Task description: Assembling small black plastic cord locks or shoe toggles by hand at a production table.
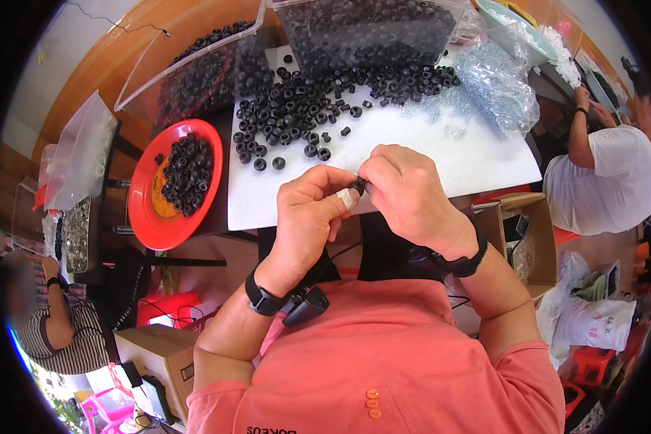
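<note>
Black: one piece (358, 186), two hands (302, 217) (412, 197)

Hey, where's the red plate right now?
In the head view, the red plate is on the left, beside the white mat and left of the left hand, with a clear bin just beyond it.

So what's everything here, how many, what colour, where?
Sheet: one, white, centre
Loose pieces: many, black, on sheet
Held piece: one, black, middle
Plate: one, red, left
Plate pieces: many, black, on plate
Bins: two, clear, behind sheet
Bag: one, clear, sheet's right
Bowl: one, green, upper right
Cardboard boxes: two, brown, left and right
Other people: two, striped and white tops, sides
Background clutter: uncountable, mixed, edges
Wristbands: two, black, wrists
Shirt: one, coral, bottom
Left fingers: one set, white bandage, middle
Right fingers: one set, bare, middle
</note>
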Motion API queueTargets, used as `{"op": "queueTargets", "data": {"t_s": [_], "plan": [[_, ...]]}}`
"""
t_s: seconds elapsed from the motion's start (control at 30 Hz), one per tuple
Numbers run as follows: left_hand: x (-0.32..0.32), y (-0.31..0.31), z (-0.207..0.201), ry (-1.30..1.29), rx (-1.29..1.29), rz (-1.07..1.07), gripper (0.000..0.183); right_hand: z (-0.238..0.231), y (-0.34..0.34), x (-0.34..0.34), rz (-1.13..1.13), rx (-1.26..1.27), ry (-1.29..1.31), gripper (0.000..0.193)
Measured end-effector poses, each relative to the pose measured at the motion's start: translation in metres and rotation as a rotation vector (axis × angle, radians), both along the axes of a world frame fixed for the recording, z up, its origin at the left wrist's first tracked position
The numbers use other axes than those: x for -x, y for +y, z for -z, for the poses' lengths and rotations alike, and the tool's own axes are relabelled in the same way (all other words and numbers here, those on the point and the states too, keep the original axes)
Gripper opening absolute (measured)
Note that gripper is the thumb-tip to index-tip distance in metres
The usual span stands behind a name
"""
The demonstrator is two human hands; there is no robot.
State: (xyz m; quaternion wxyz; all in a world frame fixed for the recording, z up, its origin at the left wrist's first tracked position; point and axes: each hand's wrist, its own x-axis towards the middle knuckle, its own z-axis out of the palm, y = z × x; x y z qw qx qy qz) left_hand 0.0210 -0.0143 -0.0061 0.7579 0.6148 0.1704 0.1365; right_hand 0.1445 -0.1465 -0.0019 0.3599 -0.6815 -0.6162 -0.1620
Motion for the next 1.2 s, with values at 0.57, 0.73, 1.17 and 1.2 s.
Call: {"op": "queueTargets", "data": {"t_s": [0.57,0.73,1.17,1.2], "plan": [[0.000,0.000,0.006,-0.018,0.020,-0.019,0.011,0.004,0.002,0.016,0.091,-0.084,-0.131,0.020],[-0.001,-0.002,0.002,-0.035,0.036,-0.009,0.011,0.001,-0.003,0.016,0.031,-0.094,-0.098,0.023],[0.001,-0.006,-0.020,0.052,-0.002,0.068,0.015,0.006,0.000,0.011,0.149,-0.180,-0.071,0.026],[0.002,-0.004,-0.018,0.054,-0.003,0.065,0.015,0.003,-0.002,0.011,0.115,-0.141,-0.062,0.026]]}}
